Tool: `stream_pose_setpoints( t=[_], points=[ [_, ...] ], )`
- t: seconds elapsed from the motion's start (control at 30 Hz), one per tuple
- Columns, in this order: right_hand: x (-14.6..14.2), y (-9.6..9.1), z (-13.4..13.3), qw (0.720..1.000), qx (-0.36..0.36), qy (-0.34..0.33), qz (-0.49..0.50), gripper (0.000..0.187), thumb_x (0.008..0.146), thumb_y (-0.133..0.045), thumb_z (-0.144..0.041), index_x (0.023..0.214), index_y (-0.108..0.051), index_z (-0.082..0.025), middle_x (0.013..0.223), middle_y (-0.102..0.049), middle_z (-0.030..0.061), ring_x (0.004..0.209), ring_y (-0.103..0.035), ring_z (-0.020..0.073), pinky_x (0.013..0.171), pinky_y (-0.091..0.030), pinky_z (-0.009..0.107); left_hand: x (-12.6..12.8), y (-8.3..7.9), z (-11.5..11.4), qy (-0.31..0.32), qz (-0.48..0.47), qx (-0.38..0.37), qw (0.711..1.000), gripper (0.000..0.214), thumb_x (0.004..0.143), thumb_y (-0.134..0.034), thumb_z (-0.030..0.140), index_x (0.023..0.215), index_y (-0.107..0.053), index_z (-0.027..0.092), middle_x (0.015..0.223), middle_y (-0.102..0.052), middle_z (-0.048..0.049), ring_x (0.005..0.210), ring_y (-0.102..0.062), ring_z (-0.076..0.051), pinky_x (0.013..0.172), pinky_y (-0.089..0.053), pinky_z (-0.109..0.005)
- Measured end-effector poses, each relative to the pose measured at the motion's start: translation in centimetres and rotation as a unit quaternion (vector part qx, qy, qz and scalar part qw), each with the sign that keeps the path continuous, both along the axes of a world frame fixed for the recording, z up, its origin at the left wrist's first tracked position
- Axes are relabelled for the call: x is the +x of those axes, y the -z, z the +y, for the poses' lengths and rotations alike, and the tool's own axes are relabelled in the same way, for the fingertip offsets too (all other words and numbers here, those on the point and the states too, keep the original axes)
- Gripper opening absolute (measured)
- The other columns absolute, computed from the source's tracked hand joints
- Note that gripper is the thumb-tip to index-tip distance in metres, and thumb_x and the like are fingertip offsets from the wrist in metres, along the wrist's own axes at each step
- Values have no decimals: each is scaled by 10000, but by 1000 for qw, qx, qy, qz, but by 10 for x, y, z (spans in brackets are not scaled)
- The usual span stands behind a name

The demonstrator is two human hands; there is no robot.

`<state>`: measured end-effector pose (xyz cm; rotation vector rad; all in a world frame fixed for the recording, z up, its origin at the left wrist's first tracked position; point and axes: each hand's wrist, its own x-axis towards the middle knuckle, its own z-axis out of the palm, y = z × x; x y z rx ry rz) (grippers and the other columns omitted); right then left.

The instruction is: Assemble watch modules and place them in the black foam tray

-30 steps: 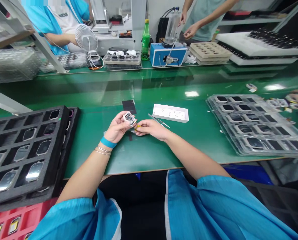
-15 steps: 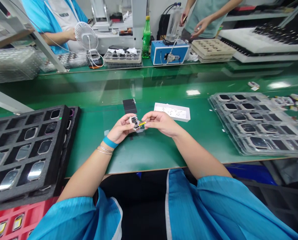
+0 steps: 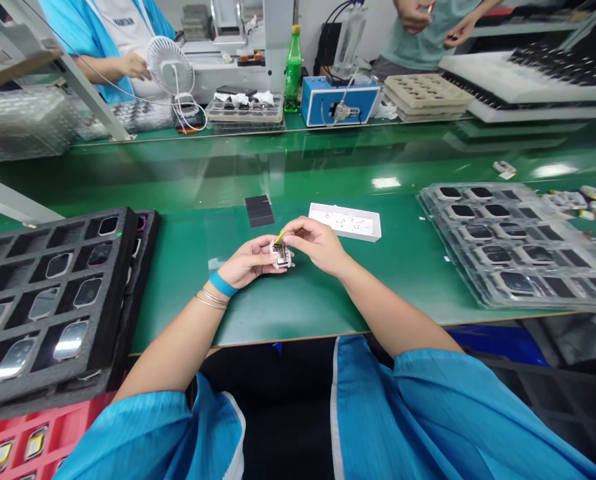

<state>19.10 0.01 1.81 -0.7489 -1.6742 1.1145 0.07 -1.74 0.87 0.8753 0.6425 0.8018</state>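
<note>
one case (image 3: 282,256) is at near centre, held by the left hand (image 3: 251,262); the right hand (image 3: 318,245) pinches one yellow strip (image 3: 280,237) at the case's far edge. right: one box (image 3: 363,235), one tray (image 3: 481,283), nine screens (image 3: 515,283) inside. far left, one shirt (image 3: 123,37) reads "maintain".

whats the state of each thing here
small device, open, inner parts showing, held in left hand
yellow strip, pinched in right hand
white box, open, small dark bits inside
green bottle, upright, capped
dark foam tray, pieces in some compartments
fan, upright, cannot tell if running
</note>
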Motion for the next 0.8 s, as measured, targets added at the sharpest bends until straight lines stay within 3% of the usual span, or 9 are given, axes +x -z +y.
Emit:
stream_pose_setpoints(
  t=[0.27,0.57,0.73,0.8],
  points=[
    [-1,6,3,998,33,26,-41,294,843,-657,-488,884,-666,-197,944,-652,44,837,-632,158,792,-540,325,4,-2,-1,-4,15,2,1000,384,678,-802,166,1036,-663,146,962,-741,-92,844,-735,-227,719,-606,-284],
    [-10,15,2,997,22,54,-49,202,830,-666,-391,870,-665,-193,903,-665,29,798,-629,146,795,-528,310,10,-1,-1,-56,52,-32,997,277,679,-786,192,921,-671,121,825,-746,-85,674,-717,-174,613,-598,-247],
    [-15,25,4,989,-10,127,-75,234,823,-652,-315,1024,-652,-196,984,-669,47,842,-618,151,740,-524,285,6,0,6,-158,84,-55,982,196,693,-714,146,875,-647,119,768,-728,-68,620,-697,-157,586,-586,-253],
    [-18,28,2,983,5,124,-134,147,830,-639,-272,951,-675,-196,969,-660,48,853,-613,158,748,-521,297,-2,-2,11,-212,95,-70,970,175,705,-680,135,876,-646,117,759,-727,-71,629,-694,-156,637,-596,-289]
  ],
)
